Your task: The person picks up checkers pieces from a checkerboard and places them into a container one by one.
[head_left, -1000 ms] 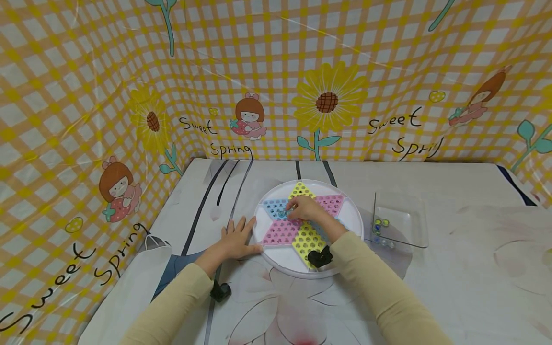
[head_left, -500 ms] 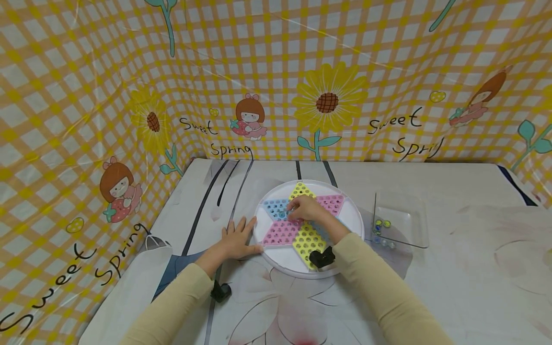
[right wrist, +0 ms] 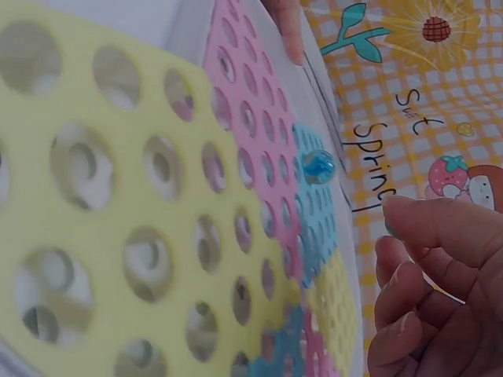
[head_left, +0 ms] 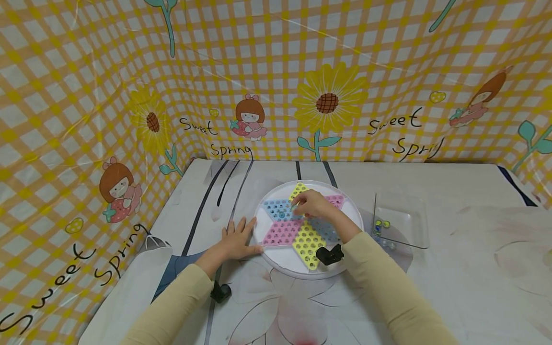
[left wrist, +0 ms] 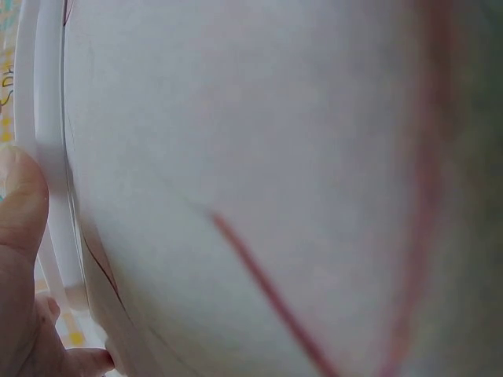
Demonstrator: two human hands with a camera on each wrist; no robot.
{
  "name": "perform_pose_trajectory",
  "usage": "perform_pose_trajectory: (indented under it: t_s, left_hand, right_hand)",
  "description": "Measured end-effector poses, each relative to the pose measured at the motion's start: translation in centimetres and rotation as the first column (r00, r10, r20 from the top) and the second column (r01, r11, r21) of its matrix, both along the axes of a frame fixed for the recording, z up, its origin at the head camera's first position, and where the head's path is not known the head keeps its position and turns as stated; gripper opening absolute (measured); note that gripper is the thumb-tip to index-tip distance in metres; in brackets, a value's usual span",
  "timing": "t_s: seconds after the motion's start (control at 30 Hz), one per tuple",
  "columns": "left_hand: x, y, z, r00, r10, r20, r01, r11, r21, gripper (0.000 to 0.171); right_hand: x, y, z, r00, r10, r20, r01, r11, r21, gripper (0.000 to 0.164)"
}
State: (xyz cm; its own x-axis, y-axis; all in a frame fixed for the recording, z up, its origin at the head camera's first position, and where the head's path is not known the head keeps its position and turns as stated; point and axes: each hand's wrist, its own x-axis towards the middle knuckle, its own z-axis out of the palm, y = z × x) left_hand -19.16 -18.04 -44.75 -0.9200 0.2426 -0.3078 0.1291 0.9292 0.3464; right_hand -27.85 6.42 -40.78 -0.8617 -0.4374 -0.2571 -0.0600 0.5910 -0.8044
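A round white Chinese checkers board with pink, yellow and blue perforated sections lies on the table. My right hand is above its middle, thumb and forefinger pinching a small marble that the fingertips mostly hide. One blue glass marble sits in a hole of the blue section, left of that hand in the head view. My left hand rests with spread fingers at the board's left side, the thumb at the rim in the left wrist view.
Right of the board stands a clear square container with several marbles near its left wall. A checked cloth hangs behind the table and to its left. A white and blue item lies at the left edge.
My right hand has risen slightly and shifted right, away from the blue marble, uncovering more of the board's middle. The left hand stays where it was.
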Motion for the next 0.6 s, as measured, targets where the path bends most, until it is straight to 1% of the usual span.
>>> perform_pose_trajectory:
  t_s: [0.13, 0.3, 0.43, 0.6]
  left_hand:
    - [0.0, 0.0, 0.0, 1.0, -0.001, 0.003, 0.001, 1.0, -0.003, 0.088]
    - [0.0, 0.1, 0.0, 1.0, -0.004, 0.006, 0.004, 1.0, -0.007, 0.088]
    - [0.1, 0.1, 0.1, 1.0, -0.004, 0.004, 0.004, 1.0, -0.001, 0.088]
    - [0.1, 0.1, 0.1, 1.0, -0.002, 0.002, 0.002, 1.0, 0.001, 0.087]
  right_hand:
    - [0.1, 0.8, 0.6, 0.998, 0.028, -0.054, -0.028, 1.0, 0.0, 0.028]
    - [0.3, 1.7, 1.4, 0.997, 0.025, -0.076, -0.025, 1.0, 0.004, 0.029]
    - [0.3, 2.5, 1.7, 0.993, 0.039, -0.112, -0.039, 0.999, 0.007, 0.028]
    - [0.1, 3.8, 2.0, 0.993, 0.035, -0.115, -0.035, 0.999, 0.008, 0.028]
